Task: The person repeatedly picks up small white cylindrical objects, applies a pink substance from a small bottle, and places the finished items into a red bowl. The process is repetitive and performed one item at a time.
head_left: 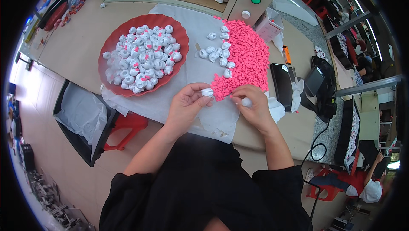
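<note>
White ball [207,92]: pinched in left hand [187,101], nine o'clock from right hand [255,107]; likely light, slightly soft, best gripped by its sides. Right hand: curled around second ball [246,102]; fingertip contents unclear. Pink bits [248,52]: twelve o'clock.

Bare forearms [156,151] angled inward, both hands [186,102] [254,106] apart, fingers [248,89] curled, thumbs [201,102] and forefingers [196,87] in a pinch

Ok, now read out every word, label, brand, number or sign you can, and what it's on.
Nothing is clear enough to quote.
White box: print, too small to read.
Orange cylinder: any marking is too blurred.
White piece in the left fingers: no readable text.
</note>
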Demonstrator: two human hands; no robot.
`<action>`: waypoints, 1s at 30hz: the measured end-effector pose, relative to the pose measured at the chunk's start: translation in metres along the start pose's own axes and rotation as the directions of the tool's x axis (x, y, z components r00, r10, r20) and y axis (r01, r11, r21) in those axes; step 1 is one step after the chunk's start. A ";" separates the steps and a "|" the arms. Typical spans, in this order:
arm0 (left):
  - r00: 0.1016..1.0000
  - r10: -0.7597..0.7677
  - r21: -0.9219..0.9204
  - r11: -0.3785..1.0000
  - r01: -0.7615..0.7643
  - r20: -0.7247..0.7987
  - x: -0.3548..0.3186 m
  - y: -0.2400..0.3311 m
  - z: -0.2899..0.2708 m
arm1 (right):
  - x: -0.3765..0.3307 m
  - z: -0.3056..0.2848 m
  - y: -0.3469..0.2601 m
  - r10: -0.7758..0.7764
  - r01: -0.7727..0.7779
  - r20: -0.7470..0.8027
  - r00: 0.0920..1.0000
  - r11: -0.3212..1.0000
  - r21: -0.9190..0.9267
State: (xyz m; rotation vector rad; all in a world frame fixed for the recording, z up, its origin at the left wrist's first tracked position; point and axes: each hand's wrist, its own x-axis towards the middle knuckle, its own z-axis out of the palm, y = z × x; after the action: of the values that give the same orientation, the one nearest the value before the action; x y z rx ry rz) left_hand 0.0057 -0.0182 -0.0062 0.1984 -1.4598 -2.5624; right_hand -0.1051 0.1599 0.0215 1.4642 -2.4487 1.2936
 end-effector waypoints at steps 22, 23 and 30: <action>0.992 0.038 0.190 0.980 -0.060 0.120 -0.004 0.000 0.003 | 0.001 0.034 -0.035 0.525 -0.454 0.181 0.832 0.456 0.765; 0.992 0.034 0.201 0.978 -0.057 0.119 -0.005 0.000 0.003 | 0.001 0.034 -0.034 0.526 -0.454 0.178 0.832 0.461 0.763; 0.995 0.017 0.172 0.985 -0.033 0.094 -0.005 0.000 0.004 | 0.002 0.032 -0.035 0.548 -0.510 0.227 0.805 0.443 0.737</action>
State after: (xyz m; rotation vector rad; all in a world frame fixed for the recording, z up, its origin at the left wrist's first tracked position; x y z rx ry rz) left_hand 0.0096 -0.0139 -0.0041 0.0855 -1.7087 -2.4549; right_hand -0.0683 0.1300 0.0243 0.5774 -2.5051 2.7500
